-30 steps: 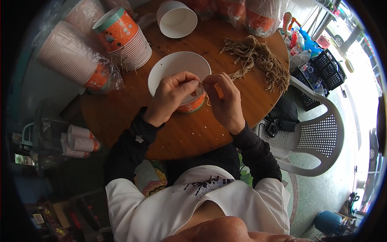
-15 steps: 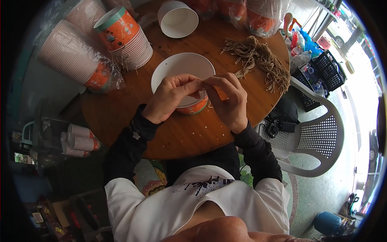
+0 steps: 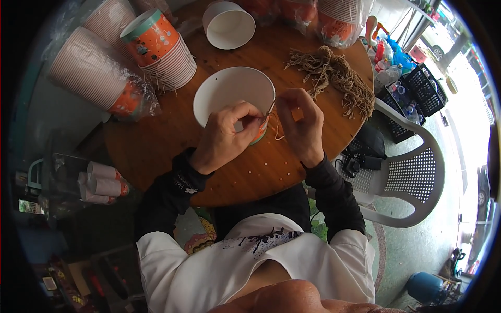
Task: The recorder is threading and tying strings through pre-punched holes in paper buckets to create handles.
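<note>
Both my hands are raised over the near right rim of a white-lined paper tub (image 3: 229, 83), whose orange and green outside shows beneath my fingers. The fingertips of my left hand (image 3: 229, 135) are pinched together at the tub's right side, and a thin cord (image 3: 276, 130) runs there. On the right, my right hand (image 3: 301, 125) pinches the cord between thumb and forefinger, drawing part of it up in a short line toward the left fingertips. A loose loop of it dangles between the hands. Where the cord meets the tub is hidden by my fingers.
Nested stacks of paper tubs (image 3: 172, 65), some bagged, stand at the far left. Another white tub (image 3: 229, 26) sits at the back. A bundle of brown cords (image 3: 334, 78) lies on the round wooden table (image 3: 209, 182). A plastic chair (image 3: 412, 177) stands to the right.
My hands have moved apart from where their fingertips met. The left came down and slightly left, the right shifted a little right, and the cord now shows between them.
</note>
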Demonstrator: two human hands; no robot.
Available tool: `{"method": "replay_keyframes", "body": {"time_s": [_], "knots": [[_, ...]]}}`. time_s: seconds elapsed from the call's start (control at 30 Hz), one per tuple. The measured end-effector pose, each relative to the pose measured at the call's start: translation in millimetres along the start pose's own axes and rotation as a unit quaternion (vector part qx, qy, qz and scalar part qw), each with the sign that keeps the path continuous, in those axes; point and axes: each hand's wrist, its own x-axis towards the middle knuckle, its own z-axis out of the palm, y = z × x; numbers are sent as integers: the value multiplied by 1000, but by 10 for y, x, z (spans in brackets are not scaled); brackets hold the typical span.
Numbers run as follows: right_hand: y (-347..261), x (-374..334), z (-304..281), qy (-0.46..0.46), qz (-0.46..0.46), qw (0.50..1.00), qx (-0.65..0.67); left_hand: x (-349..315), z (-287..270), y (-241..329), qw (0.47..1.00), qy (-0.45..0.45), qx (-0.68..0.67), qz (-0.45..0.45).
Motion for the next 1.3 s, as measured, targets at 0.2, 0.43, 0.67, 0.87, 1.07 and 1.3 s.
{"method": "replay_keyframes", "body": {"time_s": [0.2,0.43,0.67,0.87,1.07,1.3], "knots": [[12,2,-6,-11,-1,999,-34,-86,-5,39,991,18,107,72],[1,-31,-4,-38,125,986,100,-135,58,-59,986,69,103,112],[-248,-60,-116,-172,206,950,158,-121,51,-74,994,70,70,55],[-361,12,-310,-256,306,880,258,-126,-6,-85,995,57,41,69],[-486,85,-355,-223,255,914,224,-152,13,-27,994,57,55,73],[-464,229,-443,-146,181,909,346,-188,131,-15,947,107,269,138]]}}
